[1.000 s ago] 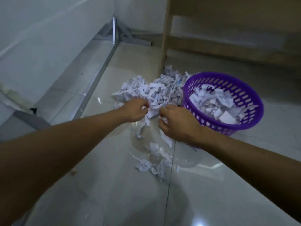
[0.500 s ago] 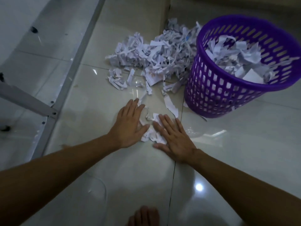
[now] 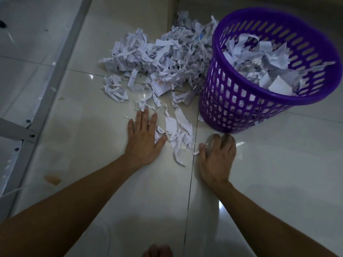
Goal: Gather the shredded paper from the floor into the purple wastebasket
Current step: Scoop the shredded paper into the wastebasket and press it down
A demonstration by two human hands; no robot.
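Wastebasket [image 3: 241,101] right of paper heap [image 3: 163,58]; loose scraps [image 3: 178,134] on floor [image 3: 92,127] between left hand [image 3: 143,140] and right hand [image 3: 216,156].

I see glossy pale floor tiles [image 3: 259,182] with a dark grout line [image 3: 189,191] running toward me. Grey metal frame bar [image 3: 61,58] crosses upper left. Brownish stain [image 3: 52,179] on tile at left. Toes [image 3: 157,251] at bottom edge.
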